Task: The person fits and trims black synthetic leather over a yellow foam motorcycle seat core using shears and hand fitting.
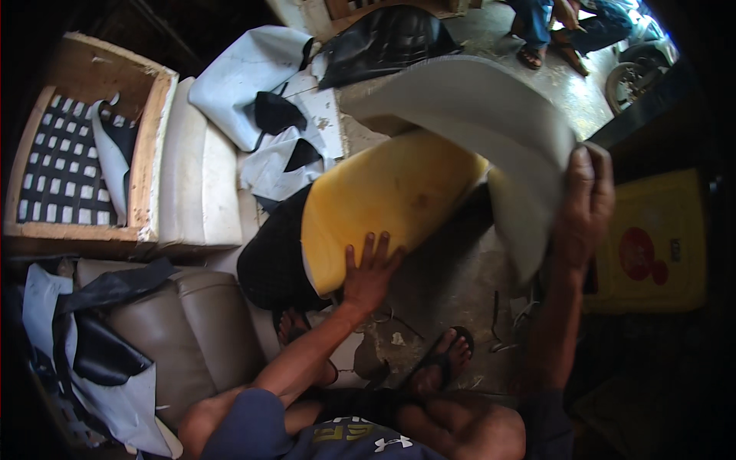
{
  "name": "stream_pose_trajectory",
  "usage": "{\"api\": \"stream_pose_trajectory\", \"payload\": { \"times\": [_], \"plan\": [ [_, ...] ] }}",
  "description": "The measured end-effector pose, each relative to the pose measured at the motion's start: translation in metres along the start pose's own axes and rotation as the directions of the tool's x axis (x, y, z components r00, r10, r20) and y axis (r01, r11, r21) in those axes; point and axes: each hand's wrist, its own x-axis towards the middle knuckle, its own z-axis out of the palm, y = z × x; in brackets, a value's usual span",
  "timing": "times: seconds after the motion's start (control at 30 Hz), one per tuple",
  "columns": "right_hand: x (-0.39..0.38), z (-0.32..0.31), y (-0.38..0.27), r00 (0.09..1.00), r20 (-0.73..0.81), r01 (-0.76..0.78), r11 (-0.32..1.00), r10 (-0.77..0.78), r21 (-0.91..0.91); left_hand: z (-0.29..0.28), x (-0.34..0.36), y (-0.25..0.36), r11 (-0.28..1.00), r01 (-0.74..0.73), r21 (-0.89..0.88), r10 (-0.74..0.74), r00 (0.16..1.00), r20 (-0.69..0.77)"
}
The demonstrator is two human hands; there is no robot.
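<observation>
My left hand point(370, 264) lies with spread fingers on a yellow foam pad point(383, 195), which rests over a black padded piece point(268, 249). My right hand point(586, 192) grips the edge of a large, curved grey-white sheet point(491, 123), lifted at the right above the yellow foam. The sheet arches toward the back and partly covers the far end of the foam. Below the foam, my sandalled feet point(452, 353) rest on the floor.
At left stand a wooden webbed frame point(146, 153), a white cushion point(207, 176) and a taupe padded seat point(192, 322) with scraps. Cut pieces point(238, 77) and black upholstery point(383, 42) lie behind. A yellow plastic object point(659, 238) is at right. Another person's legs point(533, 31) show at back.
</observation>
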Motion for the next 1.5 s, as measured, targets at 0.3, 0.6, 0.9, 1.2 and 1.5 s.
{"api": "stream_pose_trajectory", "payload": {
  "times": [0.3, 0.6, 0.9, 1.2, 1.5],
  "plan": [
    [0.032, -0.068, -0.093, 0.847, 0.321, 0.427, 0.902, -0.423, 0.062, -0.09, 0.186, -0.04, 0.241, -0.037, -0.97, -0.053, 0.997, -0.052],
    [0.081, -0.088, -0.062, 0.838, 0.365, 0.351, 0.912, -0.407, 0.211, -0.219, 0.274, -0.078, 0.344, -0.441, -0.829, 0.268, 0.892, -0.363],
    [0.09, -0.071, -0.074, 0.779, 0.361, 0.319, 0.82, -0.513, 0.476, -0.254, 0.303, -0.039, 0.15, -0.237, -0.96, 0.556, 0.823, -0.117],
    [0.044, -0.02, -0.078, 0.788, 0.167, 0.274, 0.58, -0.593, 0.767, -0.324, 0.215, -0.069, -0.444, -0.345, -0.827, 0.439, 0.721, -0.537],
    [-0.06, 0.072, -0.029, 0.864, -0.028, 0.479, 0.805, -0.503, 0.35, -0.375, 0.092, -0.178, 0.256, -0.282, -0.925, 0.007, 0.957, -0.29]
  ]
}}
